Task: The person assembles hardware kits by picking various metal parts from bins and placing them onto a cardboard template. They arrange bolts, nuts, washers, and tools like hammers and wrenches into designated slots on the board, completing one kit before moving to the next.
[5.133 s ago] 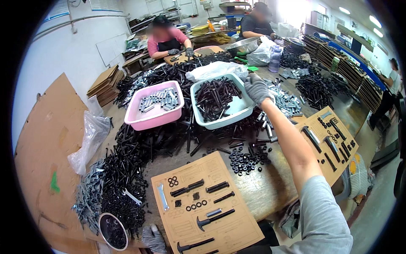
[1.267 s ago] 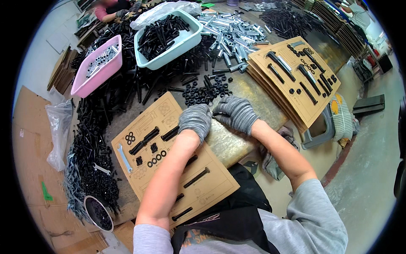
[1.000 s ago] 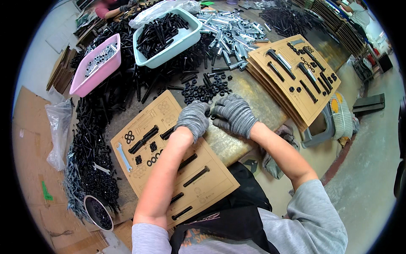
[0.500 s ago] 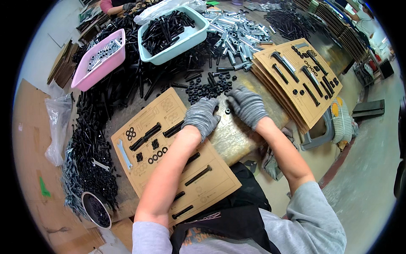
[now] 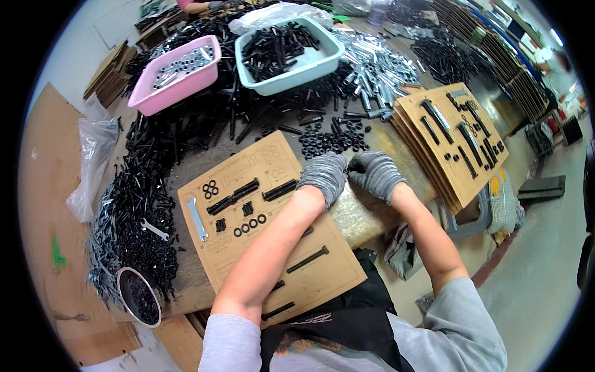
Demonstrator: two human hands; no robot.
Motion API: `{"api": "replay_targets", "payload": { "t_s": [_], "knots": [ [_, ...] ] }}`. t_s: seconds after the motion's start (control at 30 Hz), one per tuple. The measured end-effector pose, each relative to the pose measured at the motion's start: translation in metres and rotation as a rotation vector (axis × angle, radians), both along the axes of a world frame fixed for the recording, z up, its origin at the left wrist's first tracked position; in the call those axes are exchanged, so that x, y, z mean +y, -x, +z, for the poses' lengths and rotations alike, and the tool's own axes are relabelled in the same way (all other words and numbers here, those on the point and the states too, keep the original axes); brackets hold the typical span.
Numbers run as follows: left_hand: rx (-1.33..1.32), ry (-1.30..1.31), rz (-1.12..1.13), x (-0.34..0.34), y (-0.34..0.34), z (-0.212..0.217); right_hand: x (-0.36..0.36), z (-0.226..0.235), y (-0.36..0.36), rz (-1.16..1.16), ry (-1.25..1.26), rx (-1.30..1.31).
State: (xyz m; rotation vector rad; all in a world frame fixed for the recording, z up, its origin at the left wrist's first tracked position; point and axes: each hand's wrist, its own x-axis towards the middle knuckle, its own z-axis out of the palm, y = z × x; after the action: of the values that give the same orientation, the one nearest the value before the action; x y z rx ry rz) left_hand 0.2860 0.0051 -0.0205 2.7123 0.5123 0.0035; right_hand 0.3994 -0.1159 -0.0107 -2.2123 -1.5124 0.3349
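A: What is the biggest thing under the person's hands?

B: The cardboard template sheet, a flat tan card with printed outlines, lying on the surface. The other places can be told from it. It looks light and fairly stiff, but it would likely bend if lifted by one corner with parts on it, so both long edges are the safer hold.

A: And beyond the sheet?

B: Past its far edge sits a loose heap of small black nuts, then a teal tub of black bolts and a pink tub of silvery parts. To the right of the sheet stands a stack of filled cards.

A: Where are the hands?

B: The left hand rests at the sheet's far right corner, gloved, fingers curled down and closed. The right hand is just beside it, off the sheet's right edge, fingers also curled. The two meet over something small and dark; whether either grips it cannot be told.

A: How would the parts handle?

B: The long black bolts laid on the sheet are probably steel, heavy for their size, rigid, and apt to roll, so they are best pinched mid-shank. The black washers near the sheet's middle are thin and slick, so they need a fingertip pinch at the rim. A silver wrench lies by the sheet's left edge.
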Motion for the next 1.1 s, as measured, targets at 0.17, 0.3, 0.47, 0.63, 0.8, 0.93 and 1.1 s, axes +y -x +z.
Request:
{"api": "replay_targets", "payload": {
  "t_s": [0.17, 0.3, 0.47, 0.63, 0.8, 0.93, 1.1],
  "knots": [
    [-0.265, -0.025, 0.191, 0.06, 0.063, 0.051, 0.037, 0.016, 0.009, -0.003, -0.18, 0.319],
    [-0.097, -0.078, 0.408, 0.102, 0.088, 0.04, 0.102, 0.018, 0.039, 0.121, -0.165, 0.194],
    [0.009, -0.072, 0.482, 0.101, 0.079, 0.025, 0.153, 0.016, 0.067, 0.064, 0.02, -0.032],
    [-0.111, 0.06, 0.224, 0.122, 0.099, 0.019, 0.149, 0.009, 0.055, 0.217, 0.092, -0.073],
    [-0.073, 0.22, 0.219, 0.127, 0.101, 0.028, 0.149, 0.006, 0.048, 0.332, 0.025, -0.027],
    [-0.078, 0.191, 0.298, 0.123, 0.1, 0.026, 0.148, 0.004, 0.046, 0.324, -0.019, 0.078],
    [-0.176, 0.186, 0.342, 0.119, 0.098, 0.018, 0.149, 0.001, 0.045, 0.339, -0.041, 0.067]
  ]
}}
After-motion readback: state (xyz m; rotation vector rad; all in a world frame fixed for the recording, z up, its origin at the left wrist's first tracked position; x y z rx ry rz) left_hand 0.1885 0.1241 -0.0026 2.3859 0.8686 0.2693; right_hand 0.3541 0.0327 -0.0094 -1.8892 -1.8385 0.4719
